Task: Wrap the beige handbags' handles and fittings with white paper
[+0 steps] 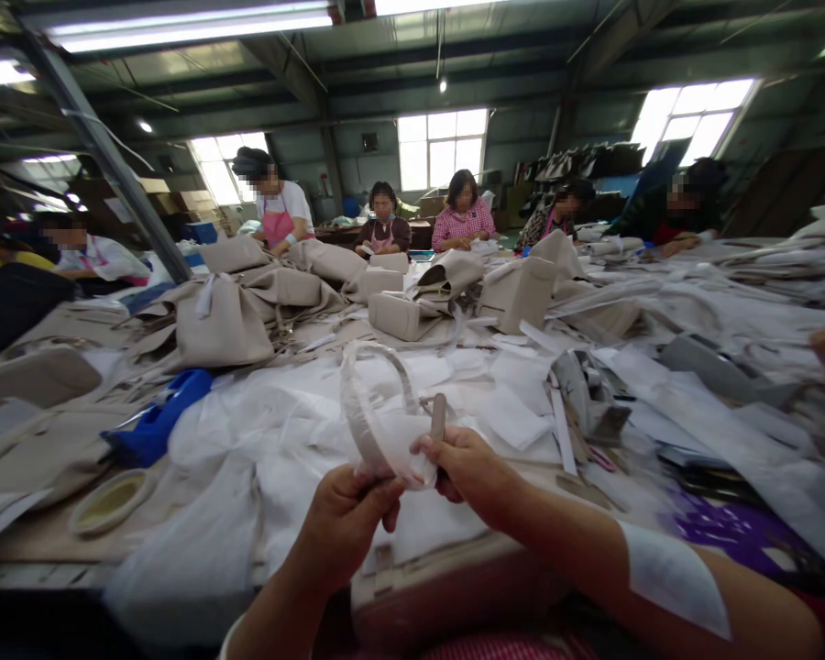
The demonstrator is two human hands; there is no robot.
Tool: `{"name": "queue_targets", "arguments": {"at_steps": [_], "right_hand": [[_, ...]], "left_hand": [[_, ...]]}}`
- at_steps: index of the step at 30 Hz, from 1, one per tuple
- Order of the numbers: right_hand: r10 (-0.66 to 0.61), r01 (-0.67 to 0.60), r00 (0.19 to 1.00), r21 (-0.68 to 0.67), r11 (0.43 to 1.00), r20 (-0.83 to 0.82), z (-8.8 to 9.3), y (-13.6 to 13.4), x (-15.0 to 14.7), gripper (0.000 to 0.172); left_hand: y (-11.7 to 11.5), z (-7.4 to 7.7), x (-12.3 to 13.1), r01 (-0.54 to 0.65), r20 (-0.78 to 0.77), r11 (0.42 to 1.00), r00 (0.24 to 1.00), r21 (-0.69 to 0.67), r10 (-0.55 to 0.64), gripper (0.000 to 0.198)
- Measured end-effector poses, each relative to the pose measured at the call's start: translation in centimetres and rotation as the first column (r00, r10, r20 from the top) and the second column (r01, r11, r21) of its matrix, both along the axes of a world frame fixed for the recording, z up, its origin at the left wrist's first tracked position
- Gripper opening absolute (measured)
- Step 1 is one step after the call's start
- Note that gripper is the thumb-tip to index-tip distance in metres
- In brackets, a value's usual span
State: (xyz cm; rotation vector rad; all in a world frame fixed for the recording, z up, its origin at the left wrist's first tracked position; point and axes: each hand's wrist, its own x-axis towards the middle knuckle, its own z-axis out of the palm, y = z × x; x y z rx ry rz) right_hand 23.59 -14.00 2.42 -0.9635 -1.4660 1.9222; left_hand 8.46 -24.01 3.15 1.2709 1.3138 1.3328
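Note:
A looped beige bag handle (366, 429) in translucent white wrapping rises from between my hands. My left hand (347, 518) is closed, thumb and fingers pinching the wrapped base of the loop. Closed too, my right hand (478, 472) pinches the white wrapping near the loop's other end, beside an upright beige strap end (438, 417). Below them, close to my body, lies a beige bag (446, 582), partly hidden by my forearms. White wrapping sheets (275, 426) spread under and behind the handle.
To the left are a blue tape dispenser (158, 422) and a tape roll (110, 502). A grey tape dispenser (588, 394) stands on the right, near purple material (735, 527). Beige bags (220, 321) are heaped across the table's middle. Several people work along the far side.

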Motion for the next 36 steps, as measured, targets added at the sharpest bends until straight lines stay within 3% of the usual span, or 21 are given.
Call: {"name": "queue_targets", "arguments": {"at_steps": [4,6,7,8,10,11,12,13,14,16,17,19,20,22,24,27,31,33,36], "right_hand": [[-0.058,0.057,0.998,0.038,0.998,0.009,-0.5,1.6,0.6,0.036],[-0.124,0.113,0.990,0.163,0.980,0.060,-0.5,2.7,1.1,0.039],[-0.199,0.168,0.977,0.292,0.942,0.079,-0.3,3.2,1.4,0.039],[-0.293,0.230,0.953,0.450,0.863,0.074,0.0,3.5,1.6,0.040],[-0.418,0.295,0.909,0.719,0.629,-0.008,1.2,3.6,2.1,0.043],[-0.397,0.267,0.917,0.786,0.557,-0.031,2.0,3.3,2.1,0.042],[-0.322,0.199,0.947,0.808,0.555,-0.012,2.9,2.7,2.1,0.041],[-0.210,0.106,0.977,0.785,0.610,0.031,3.8,2.1,1.9,0.039],[-0.074,-0.003,0.994,0.713,0.701,0.077,4.6,1.4,1.5,0.037],[0.141,-0.157,0.988,0.441,0.884,0.071,5.8,0.3,0.6,0.035],[0.188,-0.184,0.982,0.282,0.942,0.015,6.2,-0.1,0.1,0.033],[0.175,-0.172,0.978,0.039,0.984,-0.116,6.5,-0.4,-0.6,0.028],[0.150,-0.155,0.974,-0.018,0.988,-0.167,6.5,-0.4,-0.8,0.026],[0.138,-0.146,0.966,-0.020,0.989,-0.219,6.3,-0.6,-0.9,0.023],[0.212,-0.214,0.952,0.018,0.977,-0.219,5.9,-1.2,-0.8,0.025],[0.307,-0.308,0.938,0.016,0.951,-0.161,5.0,-2.4,-1.0,0.026],[0.293,-0.296,0.952,-0.024,0.955,-0.085,3.6,-3.5,-1.0,0.023],[0.308,-0.308,0.951,0.016,0.951,-0.035,2.9,-3.9,-0.2,0.021],[0.309,-0.329,0.943,0.213,0.920,0.122,2.5,-4.7,2.1,0.030]], "left_hand": [[-0.1,-0.2,-0.1,-0.013,0.000,1.000,1.000,0.013,0.013,0.021],[0.0,-0.3,-0.2,-0.054,0.023,0.998,0.998,0.025,0.054,0.021],[0.0,-0.3,-0.2,-0.084,0.027,0.996,0.996,0.030,0.083,0.021],[0.1,-0.3,-0.2,-0.113,0.023,0.993,0.993,0.034,0.112,0.021],[0.2,-0.3,0.2,-0.147,-0.011,0.989,0.989,0.036,0.147,0.020],[0.3,-0.2,0.5,-0.148,-0.037,0.988,0.988,0.039,0.150,0.019],[0.3,-0.1,1.0,-0.139,-0.068,0.989,0.988,0.047,0.142,0.019],[0.3,0.0,1.5,-0.117,-0.104,0.992,0.987,0.055,0.122,0.019],[0.2,0.1,2.0,-0.083,-0.143,0.995,0.985,0.062,0.092,0.021],[0.1,0.5,2.7,0.034,-0.239,0.997,0.971,0.065,-0.017,0.026],[0.0,0.6,2.8,0.125,-0.281,0.991,0.954,0.050,-0.106,0.026],[0.3,0.9,2.1,0.352,-0.298,0.936,0.892,-0.014,-0.340,0.025],[0.6,1.1,1.3,0.439,-0.254,0.898,0.866,-0.029,-0.431,0.030],[1.6,1.4,-0.5,0.499,-0.048,0.867,0.866,-0.006,-0.498,0.045],[3.1,2.1,-2.0,0.429,0.232,0.903,0.879,-0.005,-0.416,0.058],[5.5,3.6,-2.8,0.295,0.537,0.950,0.820,-0.099,-0.199,0.059],[8.3,6.1,-2.2,-0.054,0.664,0.993,0.739,-0.109,0.113,0.023],[9.3,7.1,-2.3,-0.236,0.682,0.967,0.693,-0.092,0.234,0.013],[10.3,8.0,-3.6,-0.416,0.694,0.906,0.629,-0.080,0.350,0.013]]}}
